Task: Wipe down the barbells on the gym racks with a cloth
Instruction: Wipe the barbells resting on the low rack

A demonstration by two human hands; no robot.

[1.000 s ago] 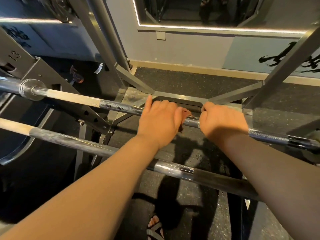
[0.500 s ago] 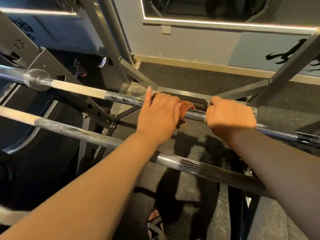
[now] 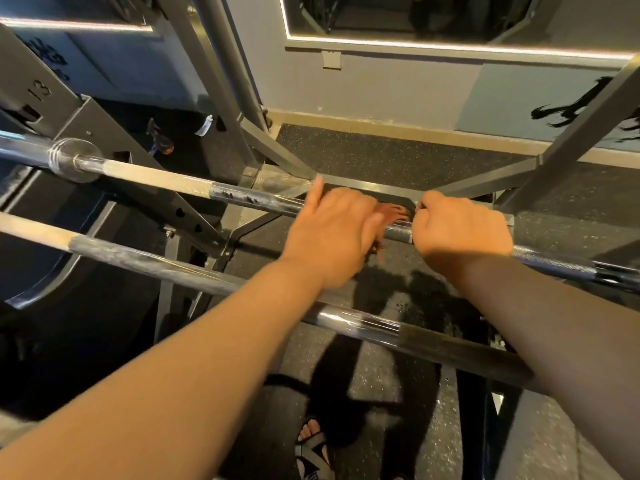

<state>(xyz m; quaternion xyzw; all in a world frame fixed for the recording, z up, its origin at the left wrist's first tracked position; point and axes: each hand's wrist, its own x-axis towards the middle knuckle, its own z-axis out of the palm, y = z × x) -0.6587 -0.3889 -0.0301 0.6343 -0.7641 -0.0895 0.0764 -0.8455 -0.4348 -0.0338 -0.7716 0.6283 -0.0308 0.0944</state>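
Two steel barbells lie across the rack. On the far barbell [image 3: 166,183], my left hand [image 3: 329,233] grips a reddish cloth [image 3: 389,213] wrapped round the shaft near its middle; only a small fold of cloth shows past my fingers. My right hand [image 3: 457,230] is curled round the same bar just right of the cloth. The near barbell [image 3: 138,259] runs under both forearms, untouched.
Grey rack uprights [image 3: 221,64] and diagonal braces [image 3: 585,133] stand behind the bars. A numbered post [image 3: 38,88] carries the bar's left end. Speckled rubber floor [image 3: 381,154] lies below, with my sandalled foot [image 3: 311,441] near the bottom. A mirror [image 3: 450,19] hangs on the wall.
My left hand with the cloth has slid a little right along the far barbell, closing the gap to my right hand. The right hand keeps its grip.
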